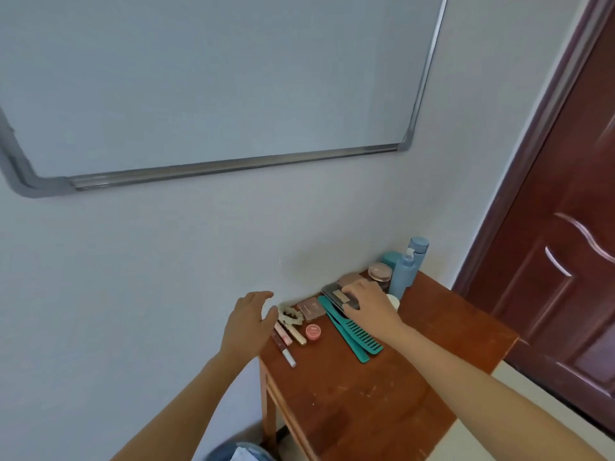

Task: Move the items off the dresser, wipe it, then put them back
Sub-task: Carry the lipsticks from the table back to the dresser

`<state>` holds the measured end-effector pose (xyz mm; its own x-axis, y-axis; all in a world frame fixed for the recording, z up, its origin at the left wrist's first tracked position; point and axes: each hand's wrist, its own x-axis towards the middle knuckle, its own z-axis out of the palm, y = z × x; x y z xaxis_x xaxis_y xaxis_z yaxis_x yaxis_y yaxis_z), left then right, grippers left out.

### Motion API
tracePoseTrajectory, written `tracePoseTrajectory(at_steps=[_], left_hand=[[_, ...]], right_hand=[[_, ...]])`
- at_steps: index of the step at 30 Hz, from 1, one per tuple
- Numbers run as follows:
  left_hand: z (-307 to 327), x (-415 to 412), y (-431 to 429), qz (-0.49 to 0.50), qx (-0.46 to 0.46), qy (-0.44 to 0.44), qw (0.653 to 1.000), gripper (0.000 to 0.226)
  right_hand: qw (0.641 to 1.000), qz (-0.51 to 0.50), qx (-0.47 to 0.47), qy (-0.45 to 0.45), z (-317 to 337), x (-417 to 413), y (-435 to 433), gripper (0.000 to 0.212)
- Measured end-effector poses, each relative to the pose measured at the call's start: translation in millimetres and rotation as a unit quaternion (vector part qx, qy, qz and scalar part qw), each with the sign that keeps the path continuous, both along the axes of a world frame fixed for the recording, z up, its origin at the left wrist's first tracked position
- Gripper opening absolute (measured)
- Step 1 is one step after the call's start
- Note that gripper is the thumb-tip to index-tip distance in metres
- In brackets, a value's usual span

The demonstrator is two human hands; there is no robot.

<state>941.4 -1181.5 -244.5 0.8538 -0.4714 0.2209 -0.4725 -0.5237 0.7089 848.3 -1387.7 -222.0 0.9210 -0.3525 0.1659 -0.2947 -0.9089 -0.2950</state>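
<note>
A small wooden dresser (382,394) stands against the wall with toiletries along its far edge. My right hand (366,302) lies over a dark flat compact (336,296), fingers curled around it. Under it are two teal combs (352,334). My left hand (249,319) hovers open at the dresser's left corner, just left of a pale hair clip (290,315). Near that are a pink compact (311,309), a small pink jar (312,332) and several slim makeup tubes (288,339). Blue bottles (407,267) and a brown-lidded jar (380,272) stand at the back.
A whiteboard (206,81) hangs on the wall above. A dark red door (565,261) is to the right of the dresser. A blue and white object (239,452) sits on the floor at the dresser's left leg. The near half of the dresser top is bare wood.
</note>
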Motion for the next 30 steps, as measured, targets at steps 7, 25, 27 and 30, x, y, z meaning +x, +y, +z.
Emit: tracePoseTrajectory(at_steps=[7, 25, 27, 30], left_hand=[[-22.6, 16.3, -54.1, 0.135, -0.012, 0.033, 0.990, 0.032], [-133.9, -48.2, -76.8, 0.346, 0.094, 0.257, 0.898, 0.040], [-138.8, -48.9, -78.6, 0.344, 0.136, 0.231, 0.900, 0.043], [-142.1, -52.6, -84.3, 0.335, 0.168, 0.201, 0.905, 0.046]], right_hand=[[0.991, 0.107, 0.077, 0.003, -24.7, 53.9, -45.3, 0.031], [0.954, 0.229, 0.165, 0.097, -131.2, 81.0, -43.0, 0.035], [0.955, 0.239, 0.151, 0.095, -135.3, 89.5, -39.9, 0.040], [0.954, 0.256, 0.126, 0.088, -139.4, 107.7, -31.9, 0.040]])
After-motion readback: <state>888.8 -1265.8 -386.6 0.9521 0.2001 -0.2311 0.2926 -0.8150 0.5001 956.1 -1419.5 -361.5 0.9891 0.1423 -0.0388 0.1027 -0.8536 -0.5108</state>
